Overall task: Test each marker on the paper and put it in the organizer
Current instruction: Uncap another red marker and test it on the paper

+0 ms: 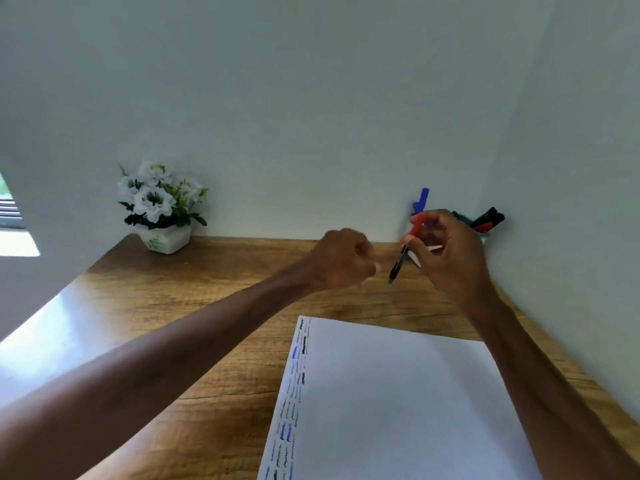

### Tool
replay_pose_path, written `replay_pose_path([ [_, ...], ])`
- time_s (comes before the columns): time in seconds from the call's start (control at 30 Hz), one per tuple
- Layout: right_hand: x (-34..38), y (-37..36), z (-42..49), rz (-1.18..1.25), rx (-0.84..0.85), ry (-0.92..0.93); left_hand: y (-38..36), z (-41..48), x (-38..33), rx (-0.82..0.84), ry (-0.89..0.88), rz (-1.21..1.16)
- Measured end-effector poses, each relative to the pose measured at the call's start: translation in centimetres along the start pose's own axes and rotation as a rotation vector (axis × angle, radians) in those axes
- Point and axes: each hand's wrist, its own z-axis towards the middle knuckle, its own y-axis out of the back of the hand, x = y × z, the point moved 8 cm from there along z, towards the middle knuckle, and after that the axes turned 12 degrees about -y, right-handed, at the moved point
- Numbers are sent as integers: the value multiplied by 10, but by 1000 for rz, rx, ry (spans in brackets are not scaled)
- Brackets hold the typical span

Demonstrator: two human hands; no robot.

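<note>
My right hand grips a dark marker with a red cap end, held slanted above the back of the desk with its lower tip pointing down-left. A thin white pen-like piece also shows among those fingers. My left hand hovers just left of the marker, fingers curled into a fist; nothing shows in it. Behind my right hand, mostly hidden, the organizer holds a blue marker upright and dark markers leaning right. White paper lies in front, with several test scribbles down its left edge.
A white pot of white flowers stands at the back left of the wooden desk. White walls close the desk at the back and along the right side. A window strip shows at the far left.
</note>
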Motion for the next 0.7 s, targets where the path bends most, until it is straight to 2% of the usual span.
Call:
replay_pose_path([
  [0.1,-5,36,15,2,-160,-27,-39,10,10,358,12,194],
  [0.2,-4,74,37,-56,-308,-2,-54,18,9,507,15,244],
  [0.33,-3,121,70,-119,-488,75,-57,29,7,557,-7,275],
  [0.4,-7,130,84,-173,-515,98,-56,30,7,548,-18,278],
  [0.7,-59,111,110,-424,-374,-36,-59,33,8,568,-41,286],
])
